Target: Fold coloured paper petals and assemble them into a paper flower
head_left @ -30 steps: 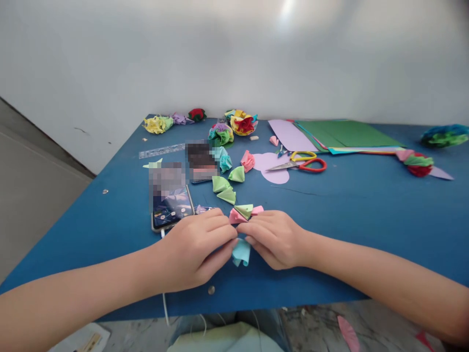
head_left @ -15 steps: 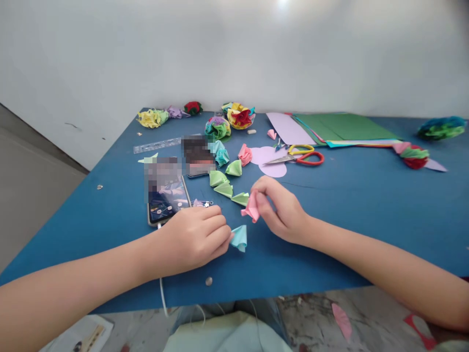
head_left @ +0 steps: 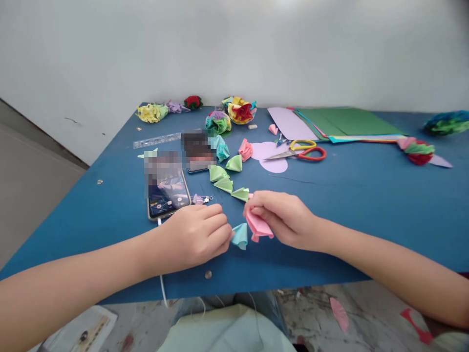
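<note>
My left hand (head_left: pixel 200 237) is closed, its fingertips pinching the pointed end of a folded light-blue paper petal (head_left: pixel 241 236) just above the blue table. My right hand (head_left: pixel 282 217) pinches a folded pink paper petal (head_left: pixel 258 226) by its upper part, with the wider frilled end hanging down beside the blue one. Beyond the hands lie several light-green folded petals (head_left: pixel 224 184). Past them are a crumpled pink paper piece (head_left: pixel 245 149) and a crumpled turquoise one (head_left: pixel 221 148).
Left of my hands lie a phone (head_left: pixel 168 195) with a white cable and a second phone (head_left: pixel 200 154). Scissors (head_left: pixel 298 150) rest on lilac paper. Farther back are a clear ruler (head_left: pixel 157 139), paper flowers (head_left: pixel 242 111) and stacked coloured sheets (head_left: pixel 351 122).
My right hand has moved slightly down and right, turning the pink petal so its wide end hangs lower. My left hand stays nearly still with the blue petal. The view has tilted a little.
</note>
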